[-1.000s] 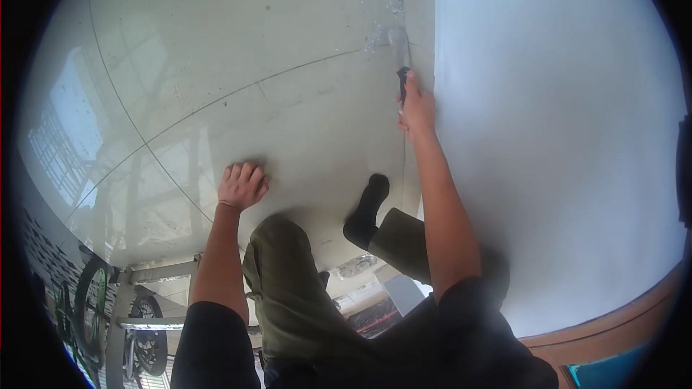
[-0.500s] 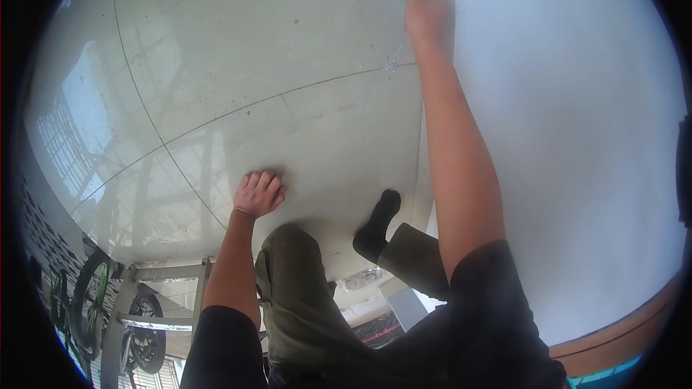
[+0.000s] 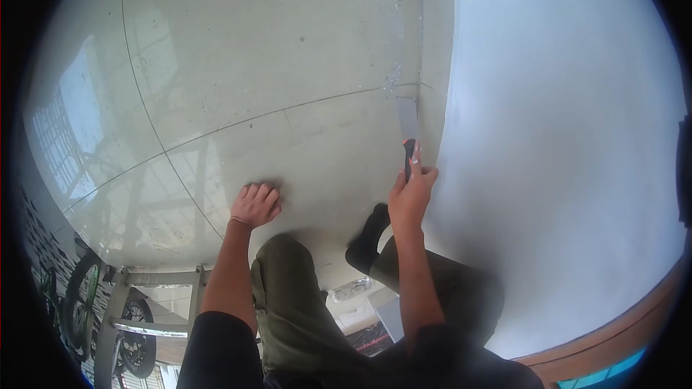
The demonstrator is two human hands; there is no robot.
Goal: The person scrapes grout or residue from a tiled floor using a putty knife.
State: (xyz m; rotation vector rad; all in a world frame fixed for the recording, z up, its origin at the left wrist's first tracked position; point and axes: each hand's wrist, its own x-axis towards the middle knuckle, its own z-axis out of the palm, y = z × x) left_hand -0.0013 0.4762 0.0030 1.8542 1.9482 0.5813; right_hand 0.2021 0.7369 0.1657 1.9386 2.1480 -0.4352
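Note:
My right hand (image 3: 411,193) is closed round the black and orange handle of a scraper (image 3: 408,121). The wide metal blade points away from me, over the floor tiles near the foot of the white wall. Knuckles up, my left hand (image 3: 256,204) rests on the glossy floor (image 3: 317,144) with its fingers curled in, and nothing shows in it. Small pale flakes (image 3: 393,75) lie along the floor edge just beyond the blade.
The white wall (image 3: 555,144) rises along the right side. At the lower left stand a metal ladder (image 3: 155,328) and a bicycle (image 3: 81,302). My foot in a black sock (image 3: 367,239) is on the floor between my hands.
My right hand has drawn back toward me with the scraper, from the far floor edge, and the blade now shows fully. My left hand has stayed about where it was.

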